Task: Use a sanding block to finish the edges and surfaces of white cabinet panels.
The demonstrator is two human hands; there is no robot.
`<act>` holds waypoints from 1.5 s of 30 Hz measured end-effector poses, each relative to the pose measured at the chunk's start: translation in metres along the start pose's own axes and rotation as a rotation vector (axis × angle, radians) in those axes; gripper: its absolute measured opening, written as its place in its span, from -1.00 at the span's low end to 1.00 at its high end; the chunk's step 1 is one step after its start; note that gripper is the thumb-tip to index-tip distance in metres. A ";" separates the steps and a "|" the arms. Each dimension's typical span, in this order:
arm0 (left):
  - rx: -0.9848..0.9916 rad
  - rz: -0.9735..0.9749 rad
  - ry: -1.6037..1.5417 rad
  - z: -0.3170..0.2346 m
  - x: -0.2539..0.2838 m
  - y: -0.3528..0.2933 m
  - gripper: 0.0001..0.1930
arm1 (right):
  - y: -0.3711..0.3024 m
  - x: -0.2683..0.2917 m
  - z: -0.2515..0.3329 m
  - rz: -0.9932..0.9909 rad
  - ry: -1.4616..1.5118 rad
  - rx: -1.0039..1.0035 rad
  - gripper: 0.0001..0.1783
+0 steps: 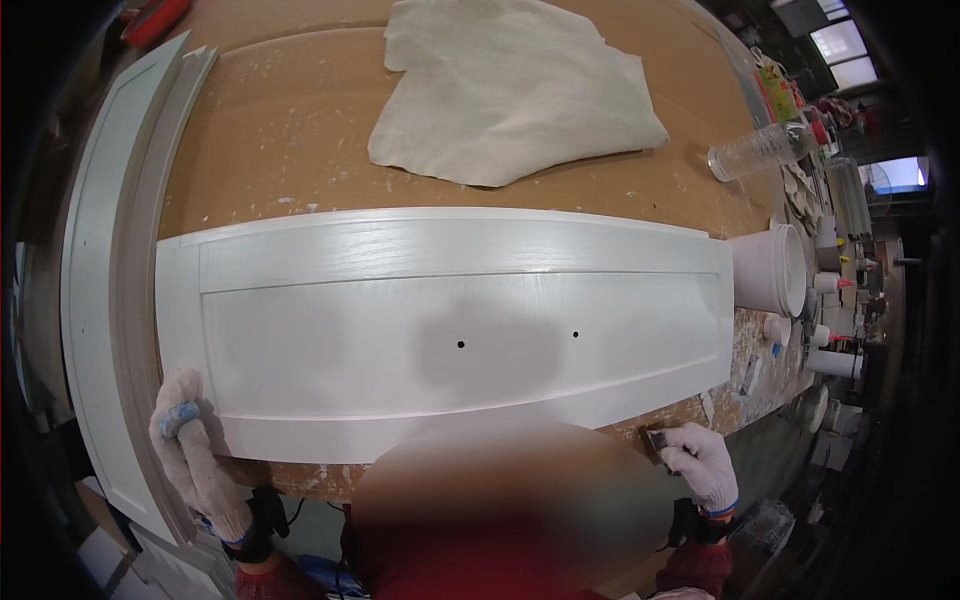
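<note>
A white cabinet door panel (pixel 340 350) with a recessed centre and two small dark holes lies across the work table in front of me. My left hand (pixel 190 450), in a white knitted glove with blue tape round one finger, grips the panel's near left corner. Its fingertips are bent over the left edge. Just off the near right corner, my right hand (pixel 702 466), also gloved, is closed on a small dark flat piece (pixel 653 445). The fingers partly cover that piece, so its exact kind is unclear. It is beside the panel, apart from its surface.
More white panels (pixel 105 280) stand along the left. A pale cloth (pixel 510 95) lies on the cardboard-covered table (pixel 270 120) beyond the panel. At right are a clear bottle (pixel 760 150), a white bucket (pixel 775 270) and several small glue bottles (pixel 828 284). A red object (pixel 155 20) sits far left.
</note>
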State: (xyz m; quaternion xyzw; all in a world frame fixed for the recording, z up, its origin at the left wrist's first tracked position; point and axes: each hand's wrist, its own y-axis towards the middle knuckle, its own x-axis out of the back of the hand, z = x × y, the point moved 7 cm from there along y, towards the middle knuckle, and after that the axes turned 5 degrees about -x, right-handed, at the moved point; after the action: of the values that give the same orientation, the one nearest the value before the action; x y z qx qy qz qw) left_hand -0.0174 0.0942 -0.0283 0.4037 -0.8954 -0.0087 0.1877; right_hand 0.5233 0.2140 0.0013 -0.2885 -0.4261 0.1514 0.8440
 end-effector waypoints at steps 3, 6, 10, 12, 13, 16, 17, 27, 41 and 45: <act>0.092 -0.085 -0.033 -0.007 -0.002 0.004 -0.59 | 0.012 0.009 -0.055 -0.037 0.032 -0.080 -0.86; 0.119 -0.004 0.228 -0.032 -0.003 0.008 -0.55 | 0.021 0.028 -0.003 -0.359 -0.073 0.135 -0.86; 0.191 0.033 0.194 -0.021 0.003 0.010 -0.51 | 0.010 0.065 -0.022 -0.720 0.062 -0.019 -0.74; 0.174 0.150 0.286 -0.033 -0.003 0.014 -0.50 | 0.024 0.070 -0.026 -0.786 0.126 0.006 -0.69; 0.171 0.202 0.325 -0.034 -0.008 0.016 -0.49 | 0.034 0.069 -0.023 -0.757 0.050 0.099 -0.67; 0.150 0.286 0.427 -0.040 -0.018 0.018 -0.51 | 0.047 0.061 -0.012 -0.676 -0.005 0.135 -0.62; 0.148 0.283 0.430 -0.038 -0.015 0.018 -0.51 | 0.048 0.060 -0.015 -0.670 0.063 0.063 -0.63; 0.264 0.158 0.057 0.012 0.066 -0.007 -0.54 | 0.038 0.059 -0.006 -0.588 0.055 0.130 -0.66; 0.359 0.197 -0.297 -0.004 0.037 -0.028 -0.77 | 0.071 0.059 -0.020 -0.572 -0.024 0.229 -0.47; 0.350 0.225 -0.351 -0.003 0.036 -0.028 -0.76 | 0.096 0.064 -0.009 -0.593 -0.096 0.154 -0.45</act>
State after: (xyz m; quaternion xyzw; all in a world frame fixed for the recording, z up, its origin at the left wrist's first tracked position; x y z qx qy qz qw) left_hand -0.0178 0.0493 -0.0188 0.3201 -0.9414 0.0973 -0.0430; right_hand 0.5676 0.3187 -0.0215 -0.0793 -0.5185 -0.0563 0.8495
